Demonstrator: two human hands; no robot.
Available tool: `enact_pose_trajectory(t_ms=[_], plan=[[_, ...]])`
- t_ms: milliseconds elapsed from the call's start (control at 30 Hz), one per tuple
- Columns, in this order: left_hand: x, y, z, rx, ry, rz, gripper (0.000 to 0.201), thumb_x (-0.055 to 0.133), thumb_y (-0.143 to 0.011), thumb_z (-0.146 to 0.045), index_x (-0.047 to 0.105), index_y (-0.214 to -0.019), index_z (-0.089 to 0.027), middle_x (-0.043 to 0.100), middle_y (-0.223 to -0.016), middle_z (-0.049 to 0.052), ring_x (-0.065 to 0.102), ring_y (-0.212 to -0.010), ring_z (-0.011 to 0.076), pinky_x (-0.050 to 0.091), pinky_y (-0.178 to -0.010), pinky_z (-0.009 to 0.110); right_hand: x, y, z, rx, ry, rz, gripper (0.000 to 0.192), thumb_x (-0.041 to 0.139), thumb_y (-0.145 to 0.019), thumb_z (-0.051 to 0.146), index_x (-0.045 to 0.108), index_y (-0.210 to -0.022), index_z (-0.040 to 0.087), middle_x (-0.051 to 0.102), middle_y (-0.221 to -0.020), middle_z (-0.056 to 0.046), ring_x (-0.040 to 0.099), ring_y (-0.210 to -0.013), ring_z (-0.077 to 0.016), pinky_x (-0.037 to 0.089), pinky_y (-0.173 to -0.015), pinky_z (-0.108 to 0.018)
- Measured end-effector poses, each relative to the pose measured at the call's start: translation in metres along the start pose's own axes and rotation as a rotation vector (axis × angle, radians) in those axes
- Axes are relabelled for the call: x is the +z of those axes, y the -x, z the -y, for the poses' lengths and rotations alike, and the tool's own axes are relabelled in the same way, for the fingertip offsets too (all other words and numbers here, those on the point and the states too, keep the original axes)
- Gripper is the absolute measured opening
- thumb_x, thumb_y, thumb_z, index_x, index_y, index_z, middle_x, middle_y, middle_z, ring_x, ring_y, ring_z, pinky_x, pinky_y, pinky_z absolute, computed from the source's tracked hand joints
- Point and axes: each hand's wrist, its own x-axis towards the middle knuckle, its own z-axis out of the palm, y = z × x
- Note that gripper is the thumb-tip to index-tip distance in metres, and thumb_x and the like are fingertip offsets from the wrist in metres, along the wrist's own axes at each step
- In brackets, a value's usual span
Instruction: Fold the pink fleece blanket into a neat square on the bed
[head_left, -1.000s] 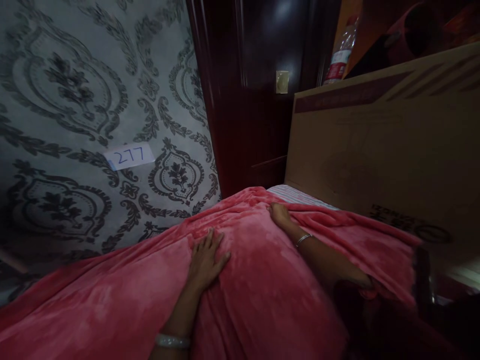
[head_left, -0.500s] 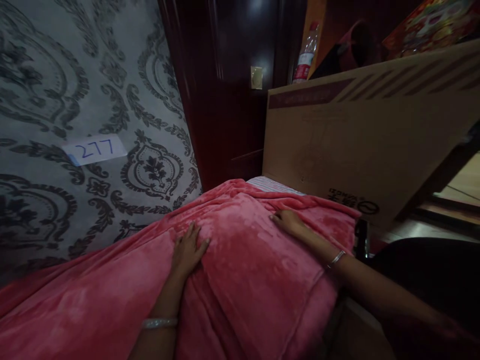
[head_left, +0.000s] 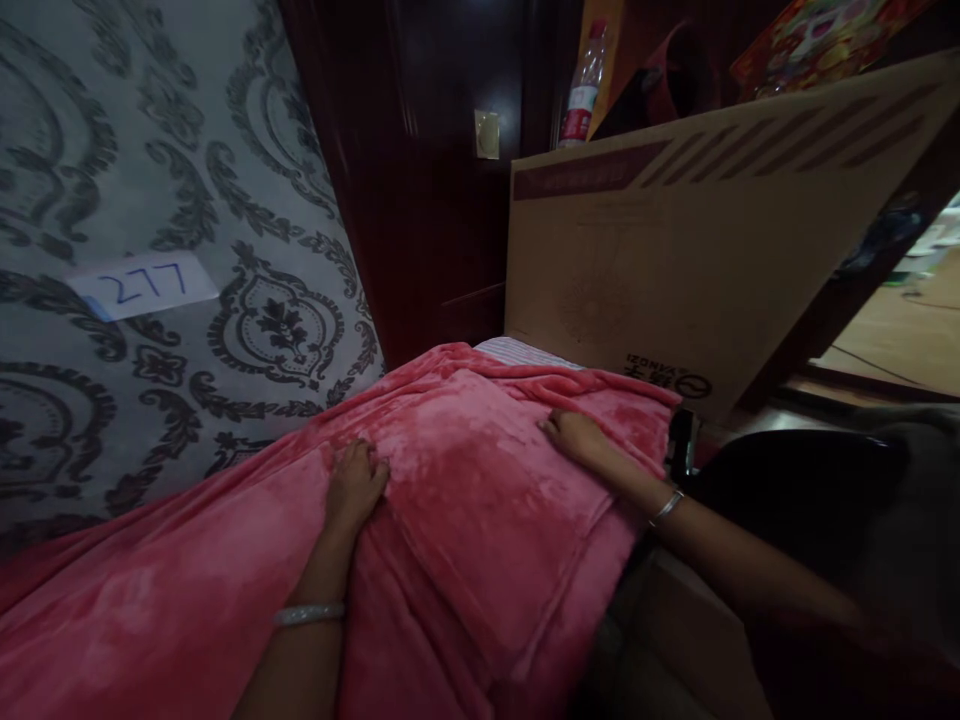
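I had the 2 hands on the red blanket [head_left: 480, 480], which lay spread in front of me, its left side running along the patterned wall [head_left: 172, 400] and its far end short of the cardboard box [head_left: 645, 260]. The left hand [head_left: 356, 487] rested palm down on it, fingers relaxed and fairly close together, thumb a little apart, gripping nothing that I could make out. The right hand [head_left: 576, 437] was on the far right part with its fingers bent; I could not tell whether they pinched the cloth or only pressed on it.

I judged the smoothing to be partly done. Between the hands, the middle panel lay broad and fairly flat, and the stretch to the left of the left forearm looked mostly even too. What was left, as far as I could see, was at the margins: gathers beyond the right hand, bunched ridges toward the wall, and long creases running down between the forearms toward me. A strip of striped cloth [head_left: 526, 352] showed past the far edge, so the blanket did not cover everything there. The near right edge hung into shadow, and I could not read how it lay.
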Motion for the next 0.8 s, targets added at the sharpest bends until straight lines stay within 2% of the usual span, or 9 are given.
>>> enact_pose_trajectory(t_ms=[100, 167, 300, 500, 667, 800], plan=[[0.000, 0.001, 0.000, 0.024, -0.011, 0.008, 0.049, 0.050, -0.091, -0.039, 0.057, -0.134, -0.016, 0.045, -0.153, 0.016, 0.047, -0.137, 0.0323, 0.039, -0.113, 0.049, 0.003, 0.011, -0.009, -0.006, 0.039, 0.020, 0.037, 0.049, -0.102, 0.040, 0.070, -0.110, 0.011, 0.070, -0.116, -0.018, 0.067, -0.103, -0.0269, 0.045, -0.084, -0.030], [0.000, 0.001, 0.000, 0.061, -0.029, 0.064, 0.051, 0.049, -0.093, -0.039, 0.054, -0.139, -0.020, 0.039, -0.158, 0.013, 0.043, -0.141, 0.0311, 0.034, -0.116, 0.051, 0.005, 0.015, -0.012, -0.024, 0.050, 0.023, 0.034, 0.047, -0.103, 0.037, 0.068, -0.113, 0.011, 0.070, -0.118, -0.017, 0.066, -0.104, -0.0248, 0.045, -0.085, -0.028], [-0.001, 0.001, 0.000, 0.081, -0.057, 0.135, 0.047, 0.043, -0.096, -0.035, 0.058, -0.138, -0.020, 0.044, -0.156, 0.011, 0.043, -0.142, 0.0285, 0.032, -0.117, 0.051, 0.005, 0.017, -0.014, -0.045, 0.062, 0.012, 0.035, 0.040, -0.106, 0.035, 0.067, -0.112, 0.013, 0.070, -0.119, -0.014, 0.066, -0.105, -0.0223, 0.043, -0.084, -0.026], [-0.005, 0.004, -0.009, 0.064, -0.104, 0.170, 0.052, 0.047, -0.096, -0.040, 0.054, -0.142, -0.017, 0.039, -0.159, 0.012, 0.042, -0.142, 0.0313, 0.031, -0.118, 0.049, 0.001, 0.035, -0.029, -0.015, 0.135, 0.033, 0.045, 0.044, -0.103, 0.049, 0.063, -0.115, 0.010, 0.071, -0.111, -0.020, 0.067, -0.101, -0.0294, 0.044, -0.078, -0.031], [-0.008, 0.007, -0.015, 0.028, -0.146, 0.225, 0.058, 0.046, -0.096, -0.046, 0.047, -0.148, -0.019, 0.032, -0.162, 0.012, 0.037, -0.145, 0.0350, 0.029, -0.118, 0.053, 0.007, 0.052, -0.046, -0.047, 0.179, -0.014, 0.035, 0.040, -0.105, 0.037, 0.062, -0.114, 0.011, 0.071, -0.108, -0.017, 0.068, -0.097, -0.0267, 0.045, -0.078, -0.030], [-0.011, 0.008, -0.018, 0.025, -0.147, 0.244, 0.061, 0.045, -0.096, -0.048, 0.046, -0.149, -0.018, 0.033, -0.162, 0.013, 0.035, -0.146, 0.0327, 0.027, -0.119, 0.052, 0.002, 0.058, -0.041, -0.084, 0.224, -0.057, 0.041, 0.038, -0.104, 0.038, 0.063, -0.119, 0.009, 0.069, -0.113, -0.021, 0.065, -0.105, -0.0320, 0.048, -0.085, -0.039]])
